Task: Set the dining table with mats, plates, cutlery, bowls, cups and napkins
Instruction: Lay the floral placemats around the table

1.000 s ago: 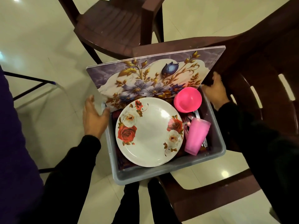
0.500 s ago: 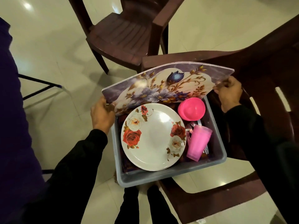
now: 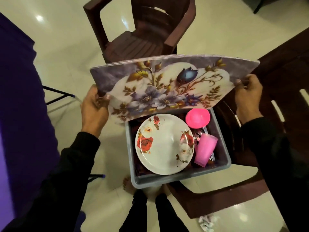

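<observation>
A stack of floral purple-and-white place mats (image 3: pixel 167 86) is held up above a grey plastic tub (image 3: pixel 180 179). My left hand (image 3: pixel 95 108) grips the stack's left edge and my right hand (image 3: pixel 246 96) grips its right edge. Inside the tub lie white plates with red roses (image 3: pixel 164 144), a pink bowl (image 3: pixel 197 118) turned upside down, a pink cup (image 3: pixel 205 152) and metal cutlery (image 3: pixel 199 132), partly hidden by the cup. The far end of the tub is hidden by the mats.
The tub sits on a dark brown plastic chair (image 3: pixel 234 186). Another brown chair (image 3: pixel 145 30) stands beyond it on the pale tiled floor. A purple-covered surface (image 3: pixel 18 97) fills the left side. A crumpled white paper (image 3: pixel 206 221) lies on the floor.
Both hands have taken the mats by their side edges and lifted the stack up out of the tub. The camera has tilted, showing more of the far chair.
</observation>
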